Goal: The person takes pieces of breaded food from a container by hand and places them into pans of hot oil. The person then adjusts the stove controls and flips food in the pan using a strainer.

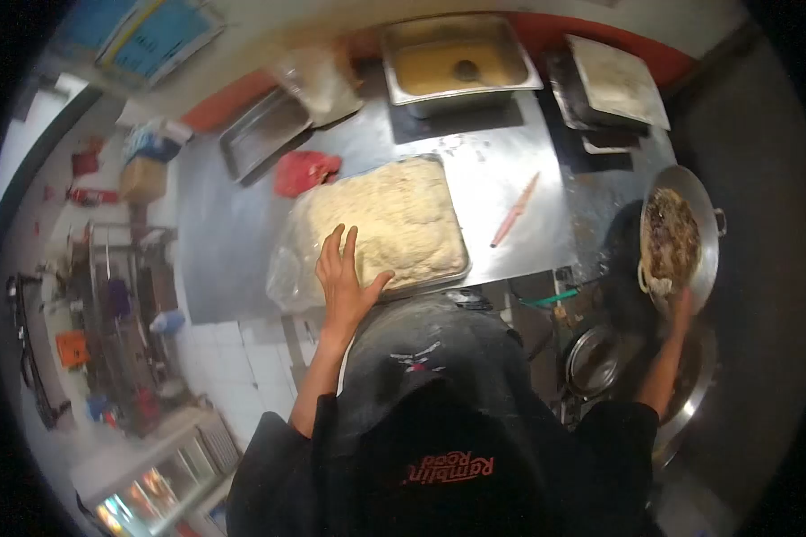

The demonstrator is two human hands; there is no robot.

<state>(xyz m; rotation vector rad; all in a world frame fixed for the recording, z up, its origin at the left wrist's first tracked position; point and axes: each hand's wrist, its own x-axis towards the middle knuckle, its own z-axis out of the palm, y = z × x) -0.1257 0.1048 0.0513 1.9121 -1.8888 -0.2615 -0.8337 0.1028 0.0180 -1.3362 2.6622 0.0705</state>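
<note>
My left hand has its fingers spread over the left front part of a pale, crumbly slab that lies in a metal tray. Clear plastic sticks out at the slab's left side. Over on the right, my right hand reaches to the near edge of a large metal pan. Dark brown food fills the pan, with something whitish near the hand. The right fingers are blurred, and whatever they may hold cannot be made out.
On the steel table are a red bundle, an empty tray, a knife with a pinkish handle and a deep pan of yellowish liquid. A white-topped container stands back right. A round lid sits near the right arm.
</note>
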